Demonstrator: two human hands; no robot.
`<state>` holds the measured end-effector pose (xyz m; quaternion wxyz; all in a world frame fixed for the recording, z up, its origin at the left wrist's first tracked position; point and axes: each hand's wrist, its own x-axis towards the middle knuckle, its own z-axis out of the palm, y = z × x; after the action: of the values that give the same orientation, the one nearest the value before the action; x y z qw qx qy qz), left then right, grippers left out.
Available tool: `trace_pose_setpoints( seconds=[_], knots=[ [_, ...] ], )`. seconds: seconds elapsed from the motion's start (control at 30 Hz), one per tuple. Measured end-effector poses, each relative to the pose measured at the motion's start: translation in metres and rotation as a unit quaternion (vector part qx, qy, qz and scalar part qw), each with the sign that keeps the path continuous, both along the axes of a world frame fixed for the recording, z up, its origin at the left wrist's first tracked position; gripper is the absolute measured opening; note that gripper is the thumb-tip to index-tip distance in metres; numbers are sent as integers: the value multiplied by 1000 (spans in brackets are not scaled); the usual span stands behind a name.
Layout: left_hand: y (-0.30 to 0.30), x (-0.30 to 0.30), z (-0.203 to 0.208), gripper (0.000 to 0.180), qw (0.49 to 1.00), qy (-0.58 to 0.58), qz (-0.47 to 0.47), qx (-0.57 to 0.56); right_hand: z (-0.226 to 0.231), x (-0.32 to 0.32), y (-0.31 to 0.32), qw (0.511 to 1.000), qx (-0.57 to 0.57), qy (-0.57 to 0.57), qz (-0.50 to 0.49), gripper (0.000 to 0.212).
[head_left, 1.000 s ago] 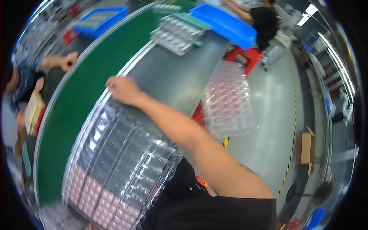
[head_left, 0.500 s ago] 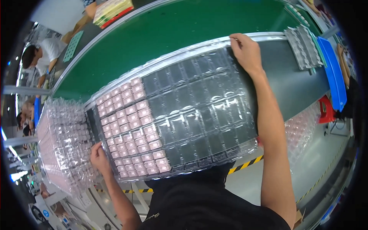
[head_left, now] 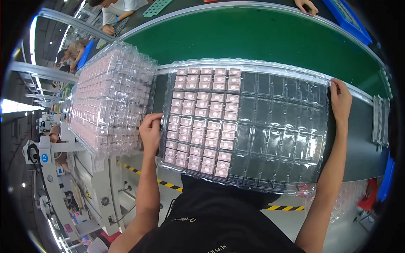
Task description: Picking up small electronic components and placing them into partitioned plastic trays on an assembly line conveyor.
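A clear plastic blister tray [head_left: 276, 111] lies in front of me on the dark work surface. Small pale pink square pieces [head_left: 203, 104] fill several columns of its left half, while the pockets on the right side hold nothing. At the tray's left edge, my left hand [head_left: 150, 130] is closed, thumb and fingers pinching the rim. My right hand [head_left: 341, 99] pinches the rim near the far right corner, its fingers bent together. Just left of the tray rises a tall stack of filled clear trays [head_left: 116, 101].
A green conveyor belt [head_left: 253, 36] runs beyond the tray behind a metal rail. Grey moulded trays [head_left: 380, 122] stand at the right, near a blue bin [head_left: 386, 179]. Across the belt are a co-worker's hand [head_left: 306, 7] and another person at the upper left.
My view has swung to the left, so the tray and the stack sit further right and the tray looks straighter. Both hands remain at the tray's edges.
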<state>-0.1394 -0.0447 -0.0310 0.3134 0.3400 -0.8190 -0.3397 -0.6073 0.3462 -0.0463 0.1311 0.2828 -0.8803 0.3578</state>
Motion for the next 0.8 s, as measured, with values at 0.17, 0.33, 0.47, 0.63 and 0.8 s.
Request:
trace_pose_setpoints(
  seconds=[0.17,0.33,0.47,0.63,0.8],
  knots=[
    [2,-1,-1,20,1000,3,2,30,1,1,0,1000,7,3,-14,22],
    [-1,0,-5,19,1000,-3,2,2,1,0,1,1000,-4,24,-1,20],
    [-6,3,-7,17,1000,1,3,-3,3,2,-5,1000,-16,13,-8,20],
    [-4,0,-5,17,1000,-6,6,2,3,3,-5,1000,-15,-5,-18,21],
    [2,-5,-5,18,1000,3,-6,7,2,-4,6,1000,-6,20,-13,22]
  ],
)
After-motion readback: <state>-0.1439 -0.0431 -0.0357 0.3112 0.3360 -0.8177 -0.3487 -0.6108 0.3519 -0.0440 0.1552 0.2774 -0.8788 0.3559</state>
